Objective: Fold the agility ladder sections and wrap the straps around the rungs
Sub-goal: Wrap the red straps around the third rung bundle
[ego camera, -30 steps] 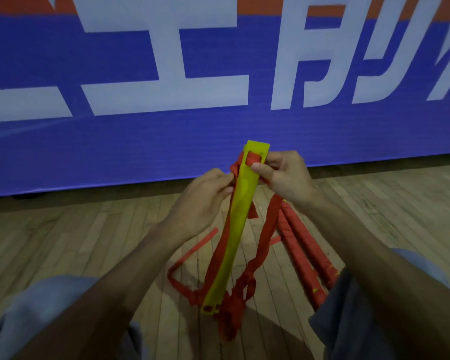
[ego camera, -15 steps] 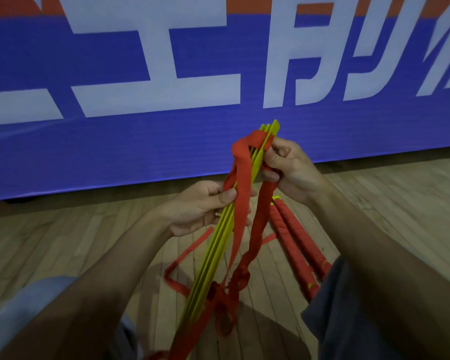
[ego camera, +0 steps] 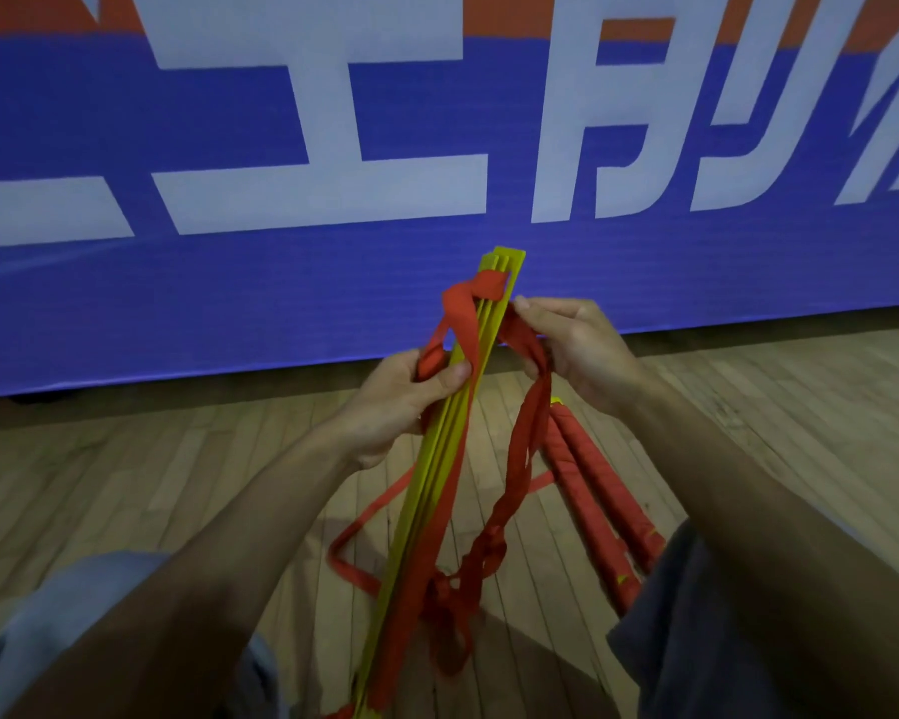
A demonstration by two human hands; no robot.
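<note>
Two hands are up in front of the head camera, both busy on the ladder. The left hand [ego camera: 400,402] has its fingers curled round the stack of yellow rungs [ego camera: 426,490] about a third of the way down from the top, thumb [ego camera: 455,373] pressed flat across the front, pinning a band of red strap [ego camera: 467,324] against the plastic. The stack stands tilted, its top end leaning away to the right against the blue banner [ego camera: 229,303], its bottom end running out of frame between the knees. Several flat rungs lie face to face, their edges showing at the top. The strap loops over the stack just below that top end and runs down the front face.

The right hand [ego camera: 582,350] sits just beside the top of the stack, fingers bent, fingertips [ego camera: 522,305] and thumb pinching a bunched length of the same strap. From that pinch a twisted run [ego camera: 528,448] drops to a knotted tangle [ego camera: 468,578] near the foot of the stack. A slack loop [ego camera: 364,516] trails off to the left over the wooden floor [ego camera: 151,485].

Behind the right forearm, on the floor, lies a red-wrapped bundle [ego camera: 587,485], long and narrow, yellow peeking out at its ends.
</note>
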